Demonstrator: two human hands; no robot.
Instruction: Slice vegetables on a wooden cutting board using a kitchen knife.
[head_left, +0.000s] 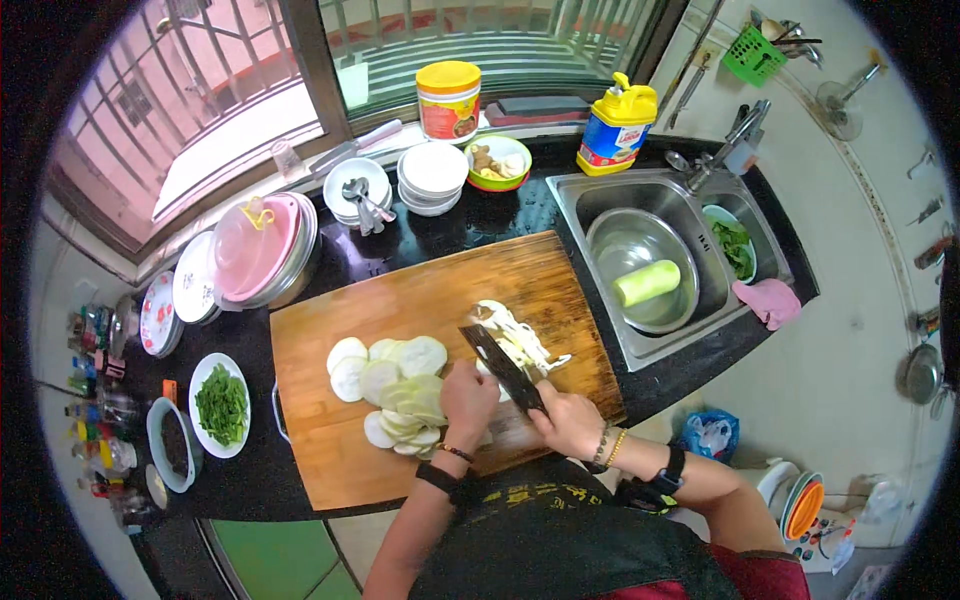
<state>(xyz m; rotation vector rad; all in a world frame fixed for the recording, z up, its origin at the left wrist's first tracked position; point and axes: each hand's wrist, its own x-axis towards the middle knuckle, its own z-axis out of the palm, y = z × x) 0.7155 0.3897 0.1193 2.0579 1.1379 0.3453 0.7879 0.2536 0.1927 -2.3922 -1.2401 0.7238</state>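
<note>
On the wooden cutting board (337, 480) my right hand (570, 421) grips the handle end of a dark-bladed kitchen knife (501, 366). My left hand (471, 399) rests close beside the blade with its fingers bent, over pale vegetable slices whose part under the hand is hidden. Cut white strips (517, 337) lie on the far side of the knife. Left of my left hand, round pale green slices (422, 356) spread in overlapping groups. A peeled light green gourd piece (647, 283) lies in a metal bowl (694, 300) in the sink.
A double steel sink (630, 356) adjoins the board's right side. Left of the board are a plate of chopped greens (221, 405) and a gray oval container (191, 457). Stacked bowls (433, 169), spoons (363, 201), a pink basin (281, 255) and a yellow-topped tub (448, 105) stand behind.
</note>
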